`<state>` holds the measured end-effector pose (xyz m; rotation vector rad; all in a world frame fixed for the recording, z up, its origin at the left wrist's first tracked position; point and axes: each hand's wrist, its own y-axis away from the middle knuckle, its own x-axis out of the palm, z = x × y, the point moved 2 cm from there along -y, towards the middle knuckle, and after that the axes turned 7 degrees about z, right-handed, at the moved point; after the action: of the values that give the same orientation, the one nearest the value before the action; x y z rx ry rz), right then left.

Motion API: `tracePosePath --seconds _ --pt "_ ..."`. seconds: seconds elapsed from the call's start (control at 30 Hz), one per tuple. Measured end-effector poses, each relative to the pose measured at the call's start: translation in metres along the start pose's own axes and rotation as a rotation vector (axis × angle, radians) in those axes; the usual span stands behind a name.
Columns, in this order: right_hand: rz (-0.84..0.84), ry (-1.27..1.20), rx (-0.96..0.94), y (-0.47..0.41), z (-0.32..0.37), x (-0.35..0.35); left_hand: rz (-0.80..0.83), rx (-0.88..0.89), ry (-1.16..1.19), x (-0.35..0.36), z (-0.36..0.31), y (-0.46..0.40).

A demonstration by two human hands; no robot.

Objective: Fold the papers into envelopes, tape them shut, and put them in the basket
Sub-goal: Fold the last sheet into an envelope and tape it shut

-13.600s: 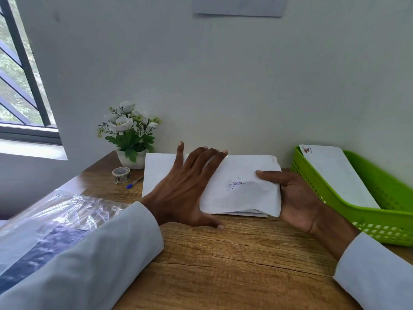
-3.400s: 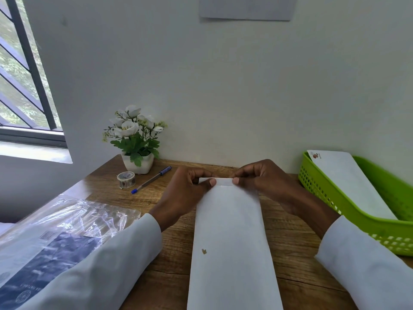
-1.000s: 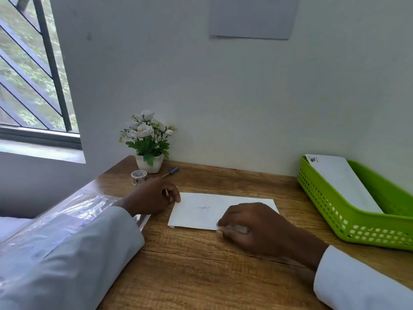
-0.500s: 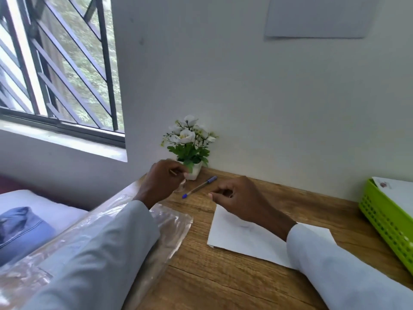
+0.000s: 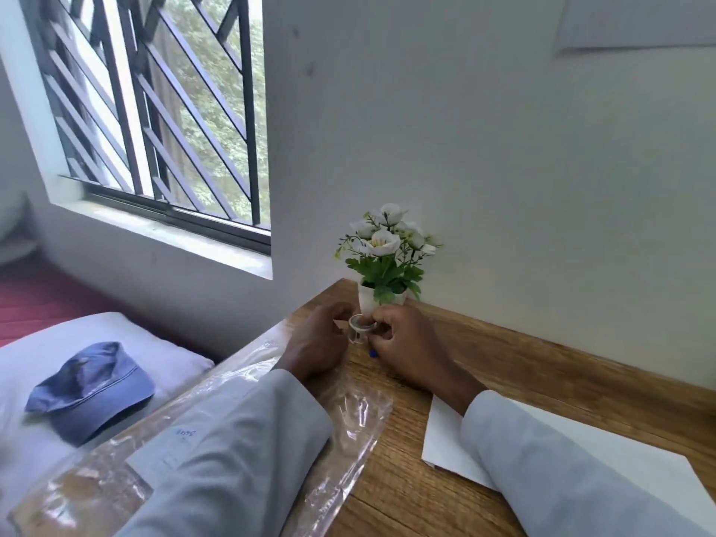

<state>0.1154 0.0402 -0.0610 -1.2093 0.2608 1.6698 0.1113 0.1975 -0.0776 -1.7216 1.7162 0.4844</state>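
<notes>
A small roll of clear tape (image 5: 360, 327) sits between both hands at the far left corner of the wooden desk (image 5: 542, 374). My left hand (image 5: 315, 343) grips the roll's left side with curled fingers. My right hand (image 5: 407, 343) pinches its right side. The folded white envelope (image 5: 639, 459) lies flat on the desk to the right, partly under my right sleeve. The green basket is out of view.
A white pot of white flowers (image 5: 385, 265) stands against the wall just behind the hands. The blue tip of a pen (image 5: 372, 353) shows under my right hand. A clear plastic sleeve (image 5: 341, 439) lies under my left arm. Left of the desk, a blue cap (image 5: 91, 389) rests on a pillow.
My right hand left the envelope and joined my left hand at the tape roll. The view swung left, so the basket dropped out of sight.
</notes>
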Motion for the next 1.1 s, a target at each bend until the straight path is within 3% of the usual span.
tracePosePath --seconds 0.73,1.1 --pt "-0.031 -0.099 0.031 -0.002 -0.026 -0.001 -0.172 0.025 0.051 -0.002 0.004 0.000" --pt "-0.023 -0.154 0.028 -0.002 -0.032 -0.002 -0.095 0.027 0.035 0.000 -0.001 0.001"
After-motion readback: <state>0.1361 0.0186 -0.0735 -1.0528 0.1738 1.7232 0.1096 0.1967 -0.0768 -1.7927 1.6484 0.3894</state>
